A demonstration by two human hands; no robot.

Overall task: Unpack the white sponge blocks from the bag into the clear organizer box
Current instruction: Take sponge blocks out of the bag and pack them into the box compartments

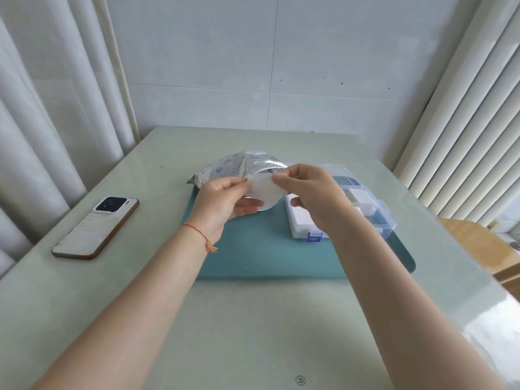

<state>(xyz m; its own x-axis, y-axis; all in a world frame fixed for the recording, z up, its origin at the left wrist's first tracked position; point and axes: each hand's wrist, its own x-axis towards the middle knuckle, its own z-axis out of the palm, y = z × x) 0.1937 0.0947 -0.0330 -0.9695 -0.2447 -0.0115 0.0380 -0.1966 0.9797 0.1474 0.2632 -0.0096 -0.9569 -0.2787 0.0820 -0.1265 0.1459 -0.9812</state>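
A silvery printed bag (233,164) lies on the table behind my hands, its open mouth toward me. My left hand (222,198) and my right hand (312,195) each pinch an edge of the bag's white, translucent mouth flap (263,187), holding it up between them above the teal mat (261,249). The clear organizer box (363,204) stands open on the mat to the right, partly hidden by my right hand. White sponge blocks (361,199) lie in its compartments. A blue latch (314,237) shows on its front.
A phone (95,228) lies face down on the left of the pale green table (253,319). Curtains hang at the left, and blinds at the right. A wooden chair (484,249) stands beyond the table's right edge.
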